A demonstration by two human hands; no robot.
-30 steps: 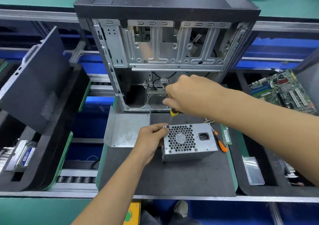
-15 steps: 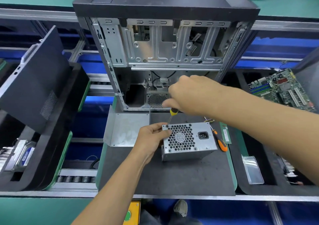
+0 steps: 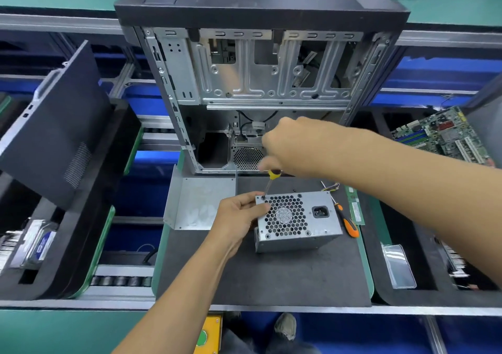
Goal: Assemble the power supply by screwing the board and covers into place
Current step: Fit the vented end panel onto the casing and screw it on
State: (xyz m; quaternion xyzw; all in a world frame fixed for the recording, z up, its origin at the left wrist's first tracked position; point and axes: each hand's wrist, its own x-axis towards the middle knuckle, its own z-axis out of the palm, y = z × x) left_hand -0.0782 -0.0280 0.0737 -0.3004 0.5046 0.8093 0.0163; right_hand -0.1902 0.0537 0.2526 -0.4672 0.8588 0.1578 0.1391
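Power supply sits on the dark worktop mat, just in front of the open computer case, fan grille facing up. Its long axis runs left-right across the mat.

Screwdriver stands near-vertical, slightly tilted, tip seated at the screw in the grille's far-left corner. That corner lies directly below the right hand and just beside the left hand, which is the nearer of the two.

Right hand: fingers curled round the yellow-black handle from above, grasping it. Left hand: thumb and fingers clasp the supply's left edge at that same corner, steadying the box.

Judgement: the screw is being driven; tool axis must stay in line with the hole.

A second, orange-handled screwdriver lies right of the supply, untouched.
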